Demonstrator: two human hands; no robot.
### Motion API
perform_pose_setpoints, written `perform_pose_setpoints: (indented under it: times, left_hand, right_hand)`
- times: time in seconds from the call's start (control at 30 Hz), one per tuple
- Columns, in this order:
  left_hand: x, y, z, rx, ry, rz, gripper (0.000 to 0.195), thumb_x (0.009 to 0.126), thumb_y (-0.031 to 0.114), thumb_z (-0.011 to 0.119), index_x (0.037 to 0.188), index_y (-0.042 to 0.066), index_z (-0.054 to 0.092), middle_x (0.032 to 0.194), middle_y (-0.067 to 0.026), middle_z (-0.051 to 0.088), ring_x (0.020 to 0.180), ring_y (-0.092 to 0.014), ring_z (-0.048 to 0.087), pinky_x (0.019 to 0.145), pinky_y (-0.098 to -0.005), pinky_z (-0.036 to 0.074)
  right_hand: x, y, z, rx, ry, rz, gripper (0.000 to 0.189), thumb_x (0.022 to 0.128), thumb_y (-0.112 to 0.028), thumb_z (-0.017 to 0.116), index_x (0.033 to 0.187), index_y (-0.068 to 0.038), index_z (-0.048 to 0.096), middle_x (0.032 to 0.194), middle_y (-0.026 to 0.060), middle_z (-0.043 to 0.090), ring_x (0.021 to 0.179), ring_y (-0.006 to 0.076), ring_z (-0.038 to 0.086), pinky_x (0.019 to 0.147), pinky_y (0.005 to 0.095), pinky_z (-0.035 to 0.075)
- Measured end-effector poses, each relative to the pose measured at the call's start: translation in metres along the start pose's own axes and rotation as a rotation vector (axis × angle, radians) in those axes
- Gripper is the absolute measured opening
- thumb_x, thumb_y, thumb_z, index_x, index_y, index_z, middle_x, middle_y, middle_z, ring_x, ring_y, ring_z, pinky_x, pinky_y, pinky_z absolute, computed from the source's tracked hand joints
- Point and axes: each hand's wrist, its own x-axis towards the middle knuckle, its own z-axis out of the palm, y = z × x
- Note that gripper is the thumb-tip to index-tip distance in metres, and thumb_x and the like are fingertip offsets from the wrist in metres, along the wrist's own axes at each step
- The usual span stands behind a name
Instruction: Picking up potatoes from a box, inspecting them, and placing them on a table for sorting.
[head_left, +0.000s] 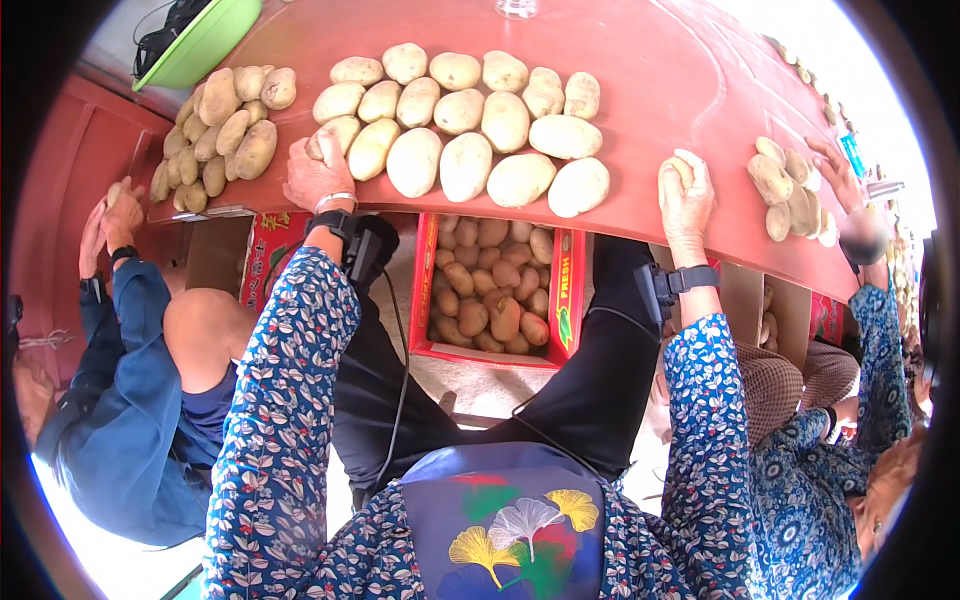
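Note:
My left hand (321, 174) is closed around a potato (314, 148), mostly hidden by the fingers, at the left end of several rows of potatoes (459, 112) on the red table (652, 112). Another potato (343, 133) in those rows lies right beside its fingers. Over to the right, my right hand (686, 199) grips a potato (677, 174) above the table's near edge, apart from the rows. Between my knees, under the table edge, stands a red cardboard box (564, 300) bearing print, filled with potatoes (491, 281).
A heaped pile of potatoes (217, 139) lies at left, a smaller group (787, 191) at right. A green basin (199, 45) stands at the far left. People sit on both sides, a hand (124, 214) at left and another hand (836, 176) at right. A cable (405, 352) hangs by my leg.

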Motion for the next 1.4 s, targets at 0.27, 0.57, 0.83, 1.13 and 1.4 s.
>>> perform_pose_setpoints:
  times: [0.27, 0.57, 0.83, 1.13, 1.4]
  left_hand:
    - [0.0, -0.001, 0.001, -0.004, 0.031, 0.03, 0.04, 0.078, 0.047, 0.053, 0.095, 0.012, 0.061, 0.089, -0.0134, 0.064, 0.086, -0.033, 0.06, 0.08, -0.0458, 0.041]
    - [0.0, -0.004, 0.004, -0.023, 0.064, 0.059, 0.038, 0.08, 0.046, 0.051, 0.094, 0.012, 0.061, 0.088, -0.013, 0.064, 0.084, -0.032, 0.06, 0.08, -0.0453, 0.042]
    - [-0.003, -0.005, 0.005, -0.171, 0.115, 0.095, 0.03, 0.087, 0.033, 0.041, 0.095, 0.011, 0.061, 0.086, -0.0155, 0.064, 0.081, -0.037, 0.059, 0.075, -0.0465, 0.046]
    - [0.026, -0.023, -0.006, -0.156, -0.145, 0.094, 0.038, 0.084, 0.036, 0.039, 0.09, 0.008, 0.064, 0.087, -0.0222, 0.061, 0.081, -0.043, 0.057, 0.073, -0.0499, 0.044]
    - [0.014, -0.026, -0.011, -0.162, -0.095, 0.289, 0.025, 0.087, 0.027, 0.04, 0.086, 0.006, 0.053, 0.082, -0.0206, 0.06, 0.08, -0.042, 0.056, 0.07, -0.0507, 0.042]
  right_hand:
    - [0.001, 0.006, 0.001, 0.083, -0.032, 0.024, 0.021, 0.076, -0.013, 0.06, 0.095, -0.007, 0.06, 0.084, 0.0087, 0.063, 0.075, 0.021, 0.061, 0.072, 0.0317, 0.048]
    - [0.002, 0.01, 0.001, 0.143, -0.023, 0.006, 0.022, 0.076, -0.015, 0.061, 0.097, -0.005, 0.059, 0.082, 0.0077, 0.064, 0.074, 0.0197, 0.061, 0.072, 0.0314, 0.048]
    - [-0.007, -0.013, -0.001, -0.097, -0.023, 0.049, 0.026, 0.078, -0.02, 0.062, 0.099, -0.005, 0.058, 0.097, 0.0116, 0.062, 0.084, 0.026, 0.06, 0.077, 0.0361, 0.047]
    - [-0.052, -0.064, -0.033, -0.239, -0.16, -0.149, 0.022, 0.079, -0.019, 0.061, 0.097, -0.006, 0.057, 0.098, 0.01, 0.057, 0.083, 0.0269, 0.058, 0.074, 0.0361, 0.046]
    - [-0.153, -0.129, 0.046, 0.281, -0.875, 0.091, 0.034, 0.076, -0.018, 0.064, 0.106, -0.006, 0.053, 0.091, 0.0148, 0.059, 0.085, 0.027, 0.06, 0.076, 0.0351, 0.047]
